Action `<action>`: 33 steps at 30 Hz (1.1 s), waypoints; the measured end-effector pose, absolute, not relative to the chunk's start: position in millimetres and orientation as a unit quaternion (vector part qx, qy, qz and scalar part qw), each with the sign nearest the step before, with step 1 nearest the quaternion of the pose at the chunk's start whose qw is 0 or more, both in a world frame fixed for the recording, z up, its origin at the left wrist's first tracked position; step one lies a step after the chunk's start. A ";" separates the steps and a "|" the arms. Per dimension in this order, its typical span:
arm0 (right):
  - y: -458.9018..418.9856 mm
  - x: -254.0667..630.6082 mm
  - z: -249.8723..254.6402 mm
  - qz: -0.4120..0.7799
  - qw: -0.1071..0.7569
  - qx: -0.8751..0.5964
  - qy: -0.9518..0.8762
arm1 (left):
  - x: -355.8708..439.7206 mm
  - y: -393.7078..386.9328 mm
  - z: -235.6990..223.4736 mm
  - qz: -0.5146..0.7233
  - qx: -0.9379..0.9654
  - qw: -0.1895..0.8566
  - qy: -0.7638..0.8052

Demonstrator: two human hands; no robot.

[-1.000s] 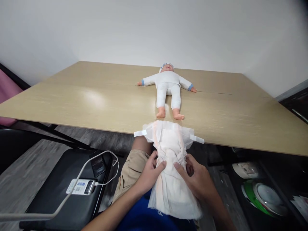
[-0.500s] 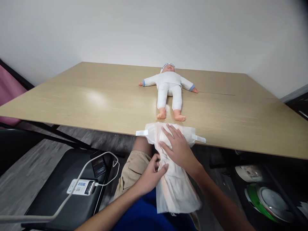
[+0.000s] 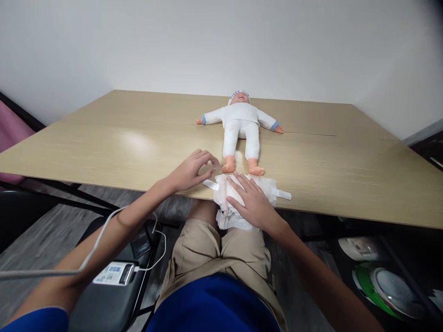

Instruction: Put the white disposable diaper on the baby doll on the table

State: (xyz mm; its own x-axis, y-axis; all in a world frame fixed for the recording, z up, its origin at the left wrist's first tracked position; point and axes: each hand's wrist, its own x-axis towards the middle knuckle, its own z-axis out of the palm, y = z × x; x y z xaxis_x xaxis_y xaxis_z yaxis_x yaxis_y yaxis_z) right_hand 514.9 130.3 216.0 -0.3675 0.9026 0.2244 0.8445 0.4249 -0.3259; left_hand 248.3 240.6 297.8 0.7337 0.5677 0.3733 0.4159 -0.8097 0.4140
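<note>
While R hand (image 3: 254, 206) lies atop, diaper (image 3: 268, 186) overhangs tbl edge (image 3: 346, 215).

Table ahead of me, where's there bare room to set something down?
The table has broad bare stretches left of the doll, out to the left edge, and right of it, out to the right edge. It's crowded at the front, by the doll's feet, where the diaper, your right hand and your left hand gather.
</note>
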 end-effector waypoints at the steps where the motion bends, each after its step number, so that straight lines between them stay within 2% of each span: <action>1: 130.2 515.0 215.8 0.076 0.185 -0.531 -0.823 | 253.9 253.8 296.1 0.228 0.935 0.108 0.250; 4: 130.0 515.4 215.4 0.075 0.186 -0.531 -0.824 | 275.8 286.2 287.7 0.169 0.960 0.019 0.224; 7: 130.4 516.1 214.8 0.080 0.192 -0.530 -0.822 | 300.5 309.5 280.2 0.110 0.976 -0.027 0.186; 17: 129.7 515.8 218.1 0.092 0.189 -0.533 -0.820 | 355.2 349.5 282.9 0.007 0.996 -0.081 0.028; 26: 134.5 517.4 226.6 0.118 0.185 -0.533 -0.817 | 372.8 349.9 281.0 0.087 0.994 -0.058 0.021; 33: 170.6 526.4 225.7 0.138 0.150 -0.525 -0.826 | 381.7 370.2 331.1 0.218 0.967 0.128 0.020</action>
